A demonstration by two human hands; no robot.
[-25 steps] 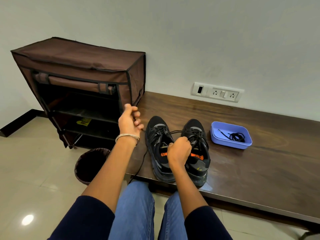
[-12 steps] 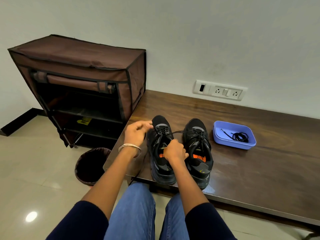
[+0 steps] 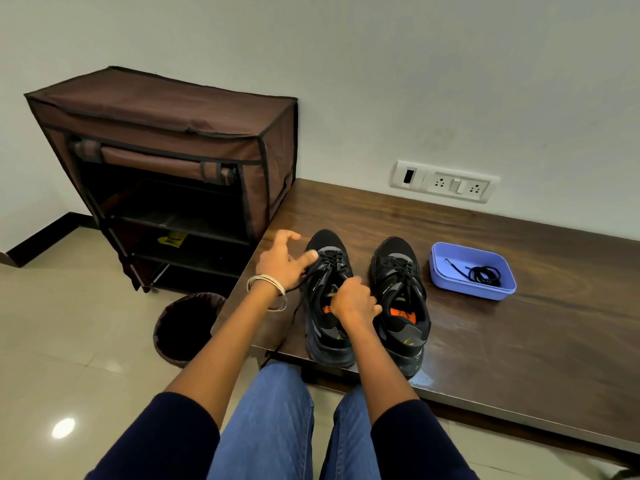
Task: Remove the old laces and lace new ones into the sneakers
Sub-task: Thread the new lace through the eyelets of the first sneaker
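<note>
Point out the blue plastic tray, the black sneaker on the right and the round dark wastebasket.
Blue plastic tray (image 3: 502,293): head view, front wall.
Black sneaker on the right (image 3: 394,249): head view, toe cap.
Round dark wastebasket (image 3: 165,348): head view, left outer wall.

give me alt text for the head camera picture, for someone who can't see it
A seated person's two hands work the lace of the left of two black sneakers on a dark wooden bench; the right hand grips the lace, the left hand touches the eyelets. A blue tray holding a coiled black lace sits to the right.
</note>
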